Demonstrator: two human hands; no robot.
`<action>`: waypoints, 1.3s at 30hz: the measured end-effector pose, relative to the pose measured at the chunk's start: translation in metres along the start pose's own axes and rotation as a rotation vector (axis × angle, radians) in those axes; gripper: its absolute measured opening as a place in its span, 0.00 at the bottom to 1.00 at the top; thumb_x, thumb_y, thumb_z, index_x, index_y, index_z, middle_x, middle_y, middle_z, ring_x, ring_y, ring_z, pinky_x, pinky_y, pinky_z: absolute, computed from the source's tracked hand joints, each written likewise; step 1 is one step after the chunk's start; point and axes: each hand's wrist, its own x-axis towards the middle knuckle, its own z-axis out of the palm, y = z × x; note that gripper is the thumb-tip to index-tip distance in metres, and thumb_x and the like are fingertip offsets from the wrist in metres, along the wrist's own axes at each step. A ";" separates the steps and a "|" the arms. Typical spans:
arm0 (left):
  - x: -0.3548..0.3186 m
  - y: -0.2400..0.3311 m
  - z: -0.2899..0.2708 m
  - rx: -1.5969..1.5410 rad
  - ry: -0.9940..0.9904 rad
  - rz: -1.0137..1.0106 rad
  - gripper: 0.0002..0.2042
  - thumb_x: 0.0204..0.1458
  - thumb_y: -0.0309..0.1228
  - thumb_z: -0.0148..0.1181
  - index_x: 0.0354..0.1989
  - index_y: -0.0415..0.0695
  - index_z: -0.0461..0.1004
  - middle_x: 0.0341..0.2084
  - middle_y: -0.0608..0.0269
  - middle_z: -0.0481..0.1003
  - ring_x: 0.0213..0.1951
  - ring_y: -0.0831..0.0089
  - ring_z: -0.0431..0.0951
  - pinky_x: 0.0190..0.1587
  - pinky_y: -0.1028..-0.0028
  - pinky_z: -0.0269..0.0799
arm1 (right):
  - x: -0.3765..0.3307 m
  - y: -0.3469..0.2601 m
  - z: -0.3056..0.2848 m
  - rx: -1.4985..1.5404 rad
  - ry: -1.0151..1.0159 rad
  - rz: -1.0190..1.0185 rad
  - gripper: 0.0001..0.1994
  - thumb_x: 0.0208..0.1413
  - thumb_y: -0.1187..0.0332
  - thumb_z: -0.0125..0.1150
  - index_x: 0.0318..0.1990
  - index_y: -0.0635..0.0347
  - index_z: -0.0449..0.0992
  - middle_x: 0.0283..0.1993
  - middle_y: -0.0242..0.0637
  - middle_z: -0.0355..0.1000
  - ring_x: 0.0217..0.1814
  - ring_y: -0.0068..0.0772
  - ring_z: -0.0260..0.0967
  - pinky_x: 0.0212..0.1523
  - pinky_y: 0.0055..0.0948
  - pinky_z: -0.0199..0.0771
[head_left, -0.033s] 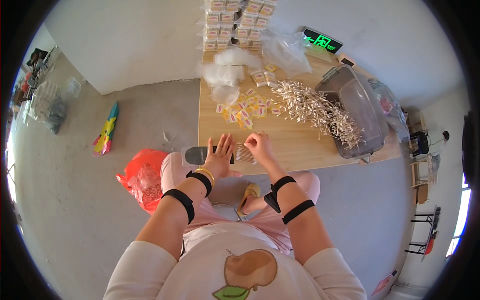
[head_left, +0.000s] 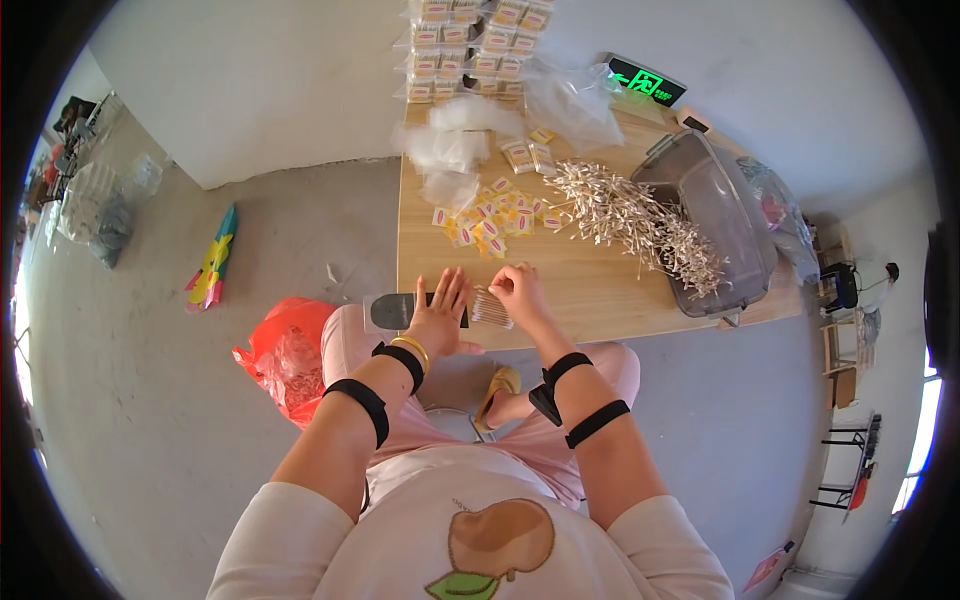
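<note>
At the near edge of the wooden table (head_left: 600, 290), the left hand (head_left: 440, 315) lies flat with its fingers spread, pointing toward 12 o'clock, resting on a small grey device (head_left: 392, 311) at the table's edge. Just to its right, at 3 o'clock, the right hand (head_left: 520, 290) has its fingers curled together, pinching a small bundle of pale sticks (head_left: 490, 307). The bundle sits between the two hands, and its long axis seems to run from 10 o'clock to 4 o'clock, though it is too small to be sure.

Farther up the table, at 12 o'clock from the hands, lies a scatter of yellow packets (head_left: 487, 220). At 2 o'clock a heap of loose sticks (head_left: 640, 225) spills beside a clear plastic bin (head_left: 715, 225). An orange bag (head_left: 285, 355) sits on the floor at 9 o'clock.
</note>
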 end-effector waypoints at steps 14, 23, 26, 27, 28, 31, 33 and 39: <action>-0.001 0.000 -0.003 -0.006 -0.015 0.004 0.65 0.42 0.78 0.51 0.77 0.38 0.34 0.77 0.49 0.29 0.78 0.56 0.25 0.72 0.37 0.21 | 0.014 -0.012 -0.011 -0.009 -0.174 -0.010 0.06 0.47 0.67 0.71 0.32 0.50 0.79 0.42 0.36 0.72 0.54 0.46 0.68 0.56 0.43 0.69; 0.001 -0.001 0.003 -0.019 0.023 0.011 0.66 0.42 0.79 0.50 0.77 0.39 0.33 0.78 0.52 0.30 0.78 0.58 0.25 0.72 0.38 0.21 | 0.032 0.007 -0.009 0.136 -0.046 0.150 0.08 0.49 0.67 0.72 0.34 0.57 0.79 0.38 0.37 0.73 0.46 0.40 0.71 0.48 0.39 0.73; 0.002 -0.003 0.007 -0.031 0.035 0.009 0.66 0.41 0.79 0.50 0.77 0.39 0.32 0.78 0.52 0.30 0.78 0.58 0.25 0.72 0.37 0.21 | 0.044 0.004 -0.013 0.036 0.110 0.102 0.10 0.50 0.64 0.72 0.37 0.56 0.78 0.43 0.37 0.74 0.50 0.43 0.71 0.52 0.40 0.72; 0.002 -0.003 0.010 -0.027 0.047 0.006 0.66 0.41 0.79 0.50 0.77 0.39 0.32 0.78 0.52 0.30 0.78 0.58 0.25 0.72 0.37 0.21 | 0.047 -0.002 -0.012 -0.008 0.156 0.079 0.11 0.51 0.63 0.72 0.38 0.56 0.78 0.43 0.38 0.74 0.50 0.43 0.71 0.52 0.40 0.72; 0.003 -0.004 0.014 -0.024 0.059 0.001 0.66 0.41 0.79 0.50 0.77 0.39 0.32 0.78 0.53 0.30 0.78 0.58 0.25 0.72 0.37 0.21 | 0.049 -0.008 -0.011 -0.052 0.201 0.056 0.12 0.51 0.62 0.72 0.39 0.56 0.78 0.43 0.38 0.74 0.50 0.43 0.70 0.52 0.41 0.72; 0.002 -0.004 0.014 -0.020 0.057 -0.005 0.67 0.40 0.79 0.50 0.77 0.39 0.32 0.78 0.53 0.30 0.78 0.58 0.25 0.71 0.37 0.20 | 0.058 -0.020 -0.003 -0.298 0.221 0.100 0.14 0.51 0.59 0.73 0.36 0.56 0.77 0.43 0.38 0.73 0.49 0.42 0.70 0.49 0.39 0.72; 0.003 -0.002 0.011 -0.020 0.054 0.001 0.67 0.40 0.79 0.50 0.77 0.39 0.33 0.78 0.53 0.30 0.78 0.59 0.26 0.71 0.36 0.20 | 0.067 -0.009 0.007 -0.287 0.193 0.175 0.15 0.50 0.58 0.73 0.37 0.55 0.76 0.42 0.39 0.73 0.48 0.43 0.71 0.48 0.40 0.73; -0.002 -0.001 0.006 -0.040 0.066 0.012 0.65 0.42 0.78 0.51 0.76 0.36 0.36 0.78 0.49 0.32 0.78 0.57 0.27 0.72 0.37 0.22 | 0.069 0.017 0.003 0.043 0.091 0.393 0.16 0.47 0.63 0.76 0.37 0.57 0.74 0.39 0.39 0.74 0.41 0.38 0.73 0.41 0.37 0.75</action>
